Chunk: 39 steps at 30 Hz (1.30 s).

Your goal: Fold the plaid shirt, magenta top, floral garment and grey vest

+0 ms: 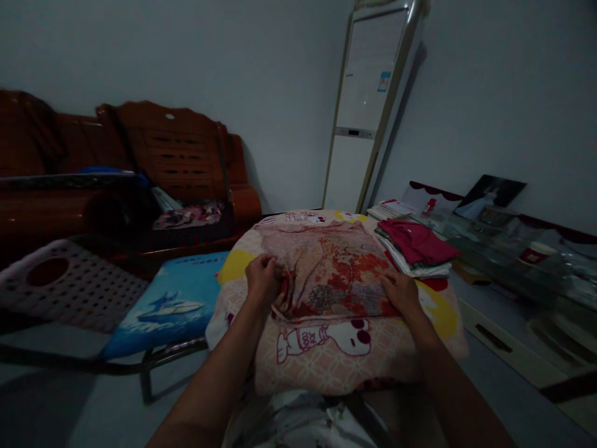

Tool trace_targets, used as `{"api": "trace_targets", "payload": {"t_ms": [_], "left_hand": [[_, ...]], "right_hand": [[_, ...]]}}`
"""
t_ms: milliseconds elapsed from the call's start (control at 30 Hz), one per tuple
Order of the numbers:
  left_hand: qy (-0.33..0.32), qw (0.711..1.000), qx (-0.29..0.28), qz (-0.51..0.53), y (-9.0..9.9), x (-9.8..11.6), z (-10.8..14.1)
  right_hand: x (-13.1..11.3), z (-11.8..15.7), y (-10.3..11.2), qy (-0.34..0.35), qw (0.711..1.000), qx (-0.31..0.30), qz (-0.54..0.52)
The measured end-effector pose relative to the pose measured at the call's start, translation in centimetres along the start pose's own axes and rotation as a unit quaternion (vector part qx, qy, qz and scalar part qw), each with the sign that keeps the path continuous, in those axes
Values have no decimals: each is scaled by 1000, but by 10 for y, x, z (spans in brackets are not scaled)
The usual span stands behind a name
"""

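Observation:
A thin pinkish garment with a red and grey pattern (342,267) lies spread on a table covered by a patterned cloth (321,367). Its left side is bunched into folds. At that left edge my left hand (263,277) pinches the fabric, fingers closed. My right hand (400,291) is at the garment's right edge, its fingers together on the fabric. Beyond my right hand sits a stack of folded clothes (415,246) with a dark pink one on top.
A blue cushion (172,305) rests on a chair to the left. Behind it stands a wooden sofa (172,155). A tall white air conditioner (359,112) is at the back. On the right is a glass-topped cabinet (504,249) holding a cup (536,254).

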<state>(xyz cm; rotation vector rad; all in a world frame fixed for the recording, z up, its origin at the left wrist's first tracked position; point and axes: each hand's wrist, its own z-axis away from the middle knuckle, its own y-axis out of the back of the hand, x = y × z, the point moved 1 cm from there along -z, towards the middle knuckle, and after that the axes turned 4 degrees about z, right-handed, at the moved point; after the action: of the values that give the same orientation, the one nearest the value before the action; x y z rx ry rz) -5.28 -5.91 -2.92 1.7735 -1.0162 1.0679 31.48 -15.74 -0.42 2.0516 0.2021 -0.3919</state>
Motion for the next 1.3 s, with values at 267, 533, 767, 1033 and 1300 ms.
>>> {"api": "trace_targets", "payload": {"t_ms": [267,533,767,1033,1300], "left_hand": [[7,982,-53,-181,17,-9,3],[-17,959,-109,-262,13,-7,6],[-26,968,-86,-233,10,-14,8],[32,997,15,74,24,-25,-8],[56,988,-70,122,31,-22,-5]], "right_hand": [[-127,-4,-52,230,943,-192,-142],[-154,9,-101,252,939,-170,-158],[-149,15,-101,253,939,-154,-175],[-150,18,-102,254,933,-147,-209],[-150,20,-102,265,933,-138,-202]]}}
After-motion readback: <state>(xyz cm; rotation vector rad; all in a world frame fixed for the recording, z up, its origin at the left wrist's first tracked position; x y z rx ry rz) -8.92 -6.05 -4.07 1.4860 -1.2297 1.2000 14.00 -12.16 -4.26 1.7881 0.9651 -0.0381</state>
